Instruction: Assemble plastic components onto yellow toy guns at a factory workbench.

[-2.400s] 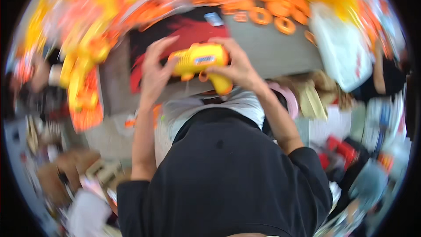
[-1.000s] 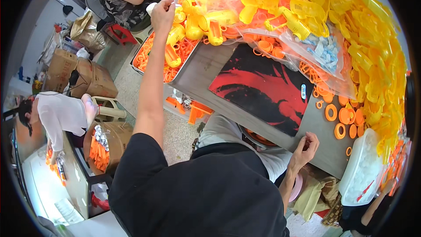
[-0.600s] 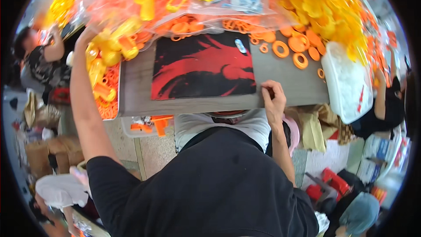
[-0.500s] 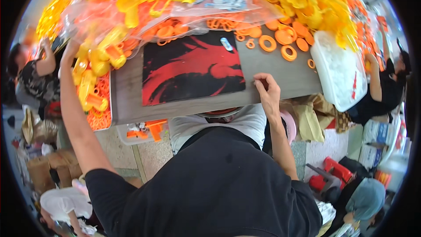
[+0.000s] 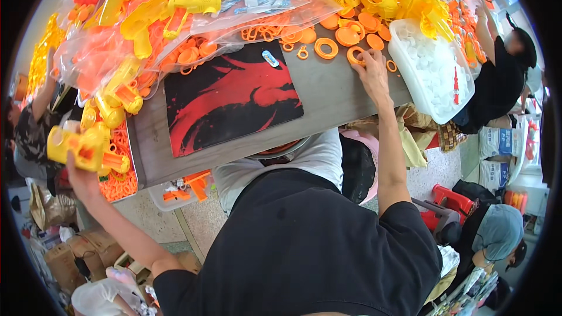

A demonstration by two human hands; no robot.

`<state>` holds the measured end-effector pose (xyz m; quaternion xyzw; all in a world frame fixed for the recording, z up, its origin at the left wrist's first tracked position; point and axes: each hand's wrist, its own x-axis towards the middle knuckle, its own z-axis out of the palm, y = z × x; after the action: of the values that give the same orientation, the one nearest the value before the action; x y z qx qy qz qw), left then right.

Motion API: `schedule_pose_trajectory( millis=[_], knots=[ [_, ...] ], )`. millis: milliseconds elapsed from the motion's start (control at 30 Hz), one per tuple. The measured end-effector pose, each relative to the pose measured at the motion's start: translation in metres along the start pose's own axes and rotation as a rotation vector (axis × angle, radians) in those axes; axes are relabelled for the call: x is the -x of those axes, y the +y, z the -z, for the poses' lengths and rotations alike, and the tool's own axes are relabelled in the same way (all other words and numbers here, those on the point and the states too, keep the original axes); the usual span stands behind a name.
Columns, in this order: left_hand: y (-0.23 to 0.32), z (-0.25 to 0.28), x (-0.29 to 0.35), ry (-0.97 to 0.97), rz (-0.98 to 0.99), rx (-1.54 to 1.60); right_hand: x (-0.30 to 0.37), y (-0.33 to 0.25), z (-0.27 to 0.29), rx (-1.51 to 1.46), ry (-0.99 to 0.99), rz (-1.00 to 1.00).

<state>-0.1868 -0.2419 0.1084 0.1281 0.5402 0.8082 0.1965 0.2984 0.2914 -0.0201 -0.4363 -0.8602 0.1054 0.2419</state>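
At the far left, off the table's edge, my left hand grips a yellow toy gun body, its fingers closed around the underside. My right hand reaches over the right part of the table. Its thumb and fingers are closed on the rim of an orange plastic ring, which seems to rest on the tabletop. Another orange ring lies to its left, and a thin small ring to its right. Between my hands lies a black and red mat.
Yellow toy gun parts and clear bags heap along the table's back. A white tub of translucent pieces stands right. Small orange parts fill a tray at left. Below the table is an open bin. People work on both sides.
My left hand has drawn back toward me from the left heap, bringing a yellow toy gun body. My right hand has moved right and away from me, onto an orange ring. The view has shifted.
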Motion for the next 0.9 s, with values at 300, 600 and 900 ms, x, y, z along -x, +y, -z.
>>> schedule_pose_trajectory(
  millis=[300,600,900],
  knots=[
    [-0.096,-0.201,0.033,-0.461,-0.018,-0.565,0.008,-0.115,-0.005,-0.264,-0.359,0.708],
    [-0.123,-0.269,0.056,-0.672,-0.348,-0.954,0.042,-0.167,-0.041,-0.059,-0.249,0.355],
    [-0.145,-0.285,0.054,-0.787,-0.589,-1.049,-0.002,-0.162,0.032,-1.071,-0.592,0.236]
  ],
)
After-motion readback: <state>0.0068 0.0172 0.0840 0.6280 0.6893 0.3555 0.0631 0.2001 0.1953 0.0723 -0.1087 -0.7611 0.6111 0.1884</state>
